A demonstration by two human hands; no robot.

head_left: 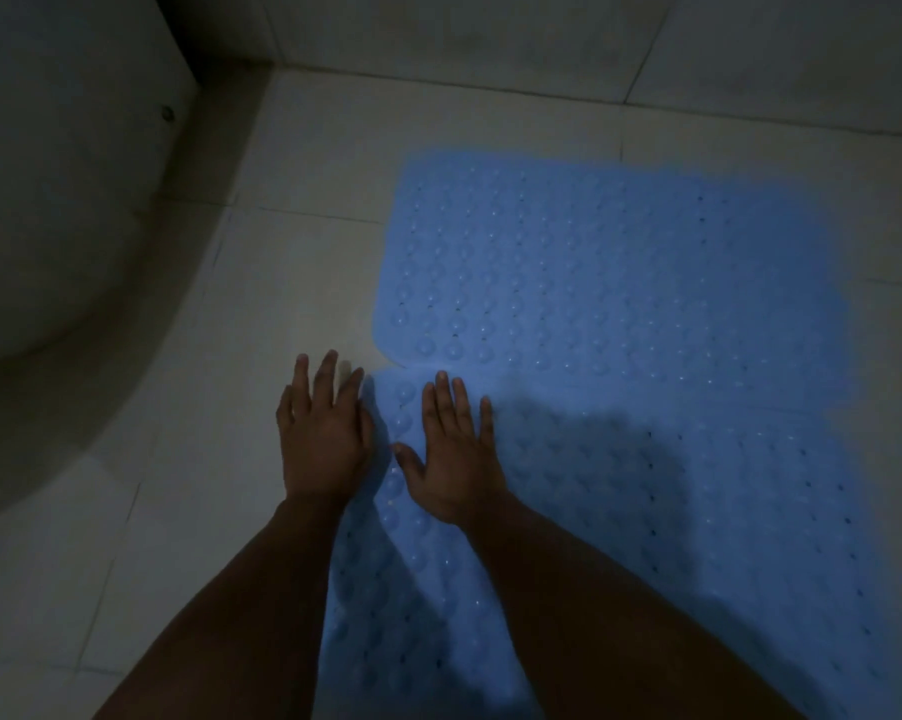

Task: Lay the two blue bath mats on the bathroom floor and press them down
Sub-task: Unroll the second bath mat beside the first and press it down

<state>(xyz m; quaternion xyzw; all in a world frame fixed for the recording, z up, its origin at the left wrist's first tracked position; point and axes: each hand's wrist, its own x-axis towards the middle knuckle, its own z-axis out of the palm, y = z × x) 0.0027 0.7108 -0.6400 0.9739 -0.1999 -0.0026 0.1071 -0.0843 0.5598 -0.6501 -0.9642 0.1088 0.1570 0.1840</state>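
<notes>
Two blue bath mats are lying flat on the pale tiled bathroom floor (293,262), edge to edge: the far mat (620,267) is sitting beyond the seam and the near mat (672,511) is running from that seam toward the bottom of the picture. Both are showing rows of round suction bumps and small holes.

The right hand (451,449) is resting palm down on the near mat, just on the near side of the seam and close to that mat's left edge. Its fingers are stretched straight and slightly fanned, the thumb angled out to the left; the grip is open, flat against the mat and holding nothing. The left hand (324,433) is lying palm down just left of the near mat's far-left corner, mostly over bare tile, its fingers straight and spread, pointing away from the person. Its grip is likewise open and holding nothing. Whether its thumb side is touching the mat's edge cannot be told in the dim light. Both bare forearms are reaching in from the bottom of the picture, casting shadows over the near mat.

Well to the left of the mats a large rounded pale fixture (64,200) is filling the corner. Beyond the far mat, the tiled wall (490,33) is meeting the floor.
</notes>
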